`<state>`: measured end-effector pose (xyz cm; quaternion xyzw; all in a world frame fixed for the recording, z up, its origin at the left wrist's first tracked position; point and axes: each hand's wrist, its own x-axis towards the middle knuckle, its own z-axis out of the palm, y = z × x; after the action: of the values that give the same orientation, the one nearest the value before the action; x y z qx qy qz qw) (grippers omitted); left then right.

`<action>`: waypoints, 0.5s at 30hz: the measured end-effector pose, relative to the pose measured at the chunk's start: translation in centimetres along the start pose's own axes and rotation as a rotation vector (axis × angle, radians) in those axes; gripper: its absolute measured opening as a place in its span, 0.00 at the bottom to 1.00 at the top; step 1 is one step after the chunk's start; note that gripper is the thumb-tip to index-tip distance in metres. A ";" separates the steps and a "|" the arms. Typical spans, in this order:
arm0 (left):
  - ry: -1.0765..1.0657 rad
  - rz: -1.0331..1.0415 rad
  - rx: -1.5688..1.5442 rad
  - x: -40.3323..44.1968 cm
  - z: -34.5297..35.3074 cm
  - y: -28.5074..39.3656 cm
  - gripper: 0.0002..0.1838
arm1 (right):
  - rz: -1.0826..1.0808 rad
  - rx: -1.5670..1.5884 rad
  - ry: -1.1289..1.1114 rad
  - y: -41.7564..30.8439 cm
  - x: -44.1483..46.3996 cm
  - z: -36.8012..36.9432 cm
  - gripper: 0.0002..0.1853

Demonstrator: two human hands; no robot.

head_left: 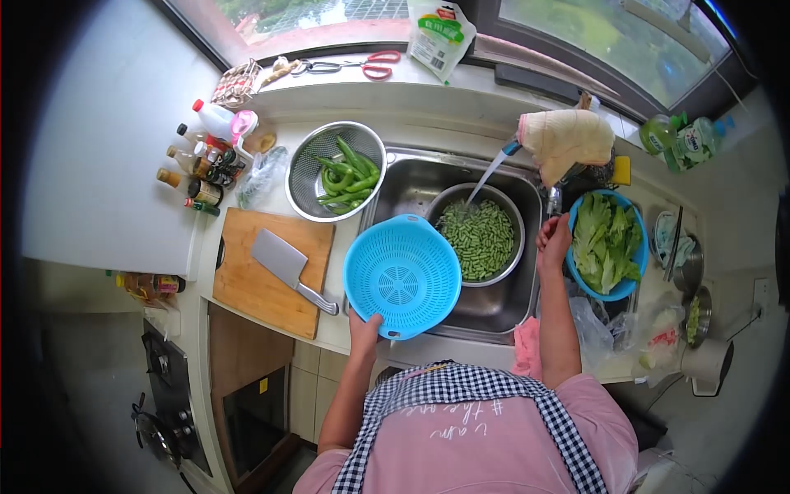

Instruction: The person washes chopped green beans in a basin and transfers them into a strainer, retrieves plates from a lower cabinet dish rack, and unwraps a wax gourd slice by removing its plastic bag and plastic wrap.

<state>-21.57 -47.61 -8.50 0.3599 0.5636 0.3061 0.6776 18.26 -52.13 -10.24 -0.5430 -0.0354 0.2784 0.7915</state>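
My left hand (364,329) grips the rim of a light-blue plastic colander (401,276), which is empty and tilted over the sink's left edge. Beside it, a metal bowl (518,247) of cut green beans (479,239) sits in the steel sink (411,189). Water runs into this bowl from the faucet (510,149). My right hand (554,239) is at the sink's right side, its fingers loosely curled and apart, with nothing visible in them. Close to it stands a blue basin (629,286) of leafy lettuce (607,239).
A cleaver (281,257) lies on a wooden cutting board (239,284) at left. Behind it are a metal colander (300,169) of green peppers (350,177) and several bottles (216,121). Scissors (378,64) lie on the sill. A cloth (568,138) covers the faucet's body.
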 end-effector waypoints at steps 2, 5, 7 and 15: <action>0.022 -0.021 0.002 -0.9 0.9 1.4 0.29 | 0.027 0.035 -0.010 -0.2 0.0 -0.1 0.22; 0.074 -0.001 0.013 -0.1 0.3 -0.4 0.30 | 0.060 0.053 -0.029 -0.6 0.1 -0.4 0.22; 0.048 0.003 0.029 0.6 -0.1 -1.2 0.31 | 0.058 0.040 -0.048 -0.8 0.3 -0.5 0.21; 0.018 -0.004 0.035 1.0 0.2 -1.1 0.31 | 0.026 -0.070 -0.031 -2.0 2.7 0.4 0.24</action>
<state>-21.22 -47.44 -9.90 0.3678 0.5757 0.2982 0.6666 21.20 -51.01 -8.99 -0.5664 -0.0506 0.2957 0.7676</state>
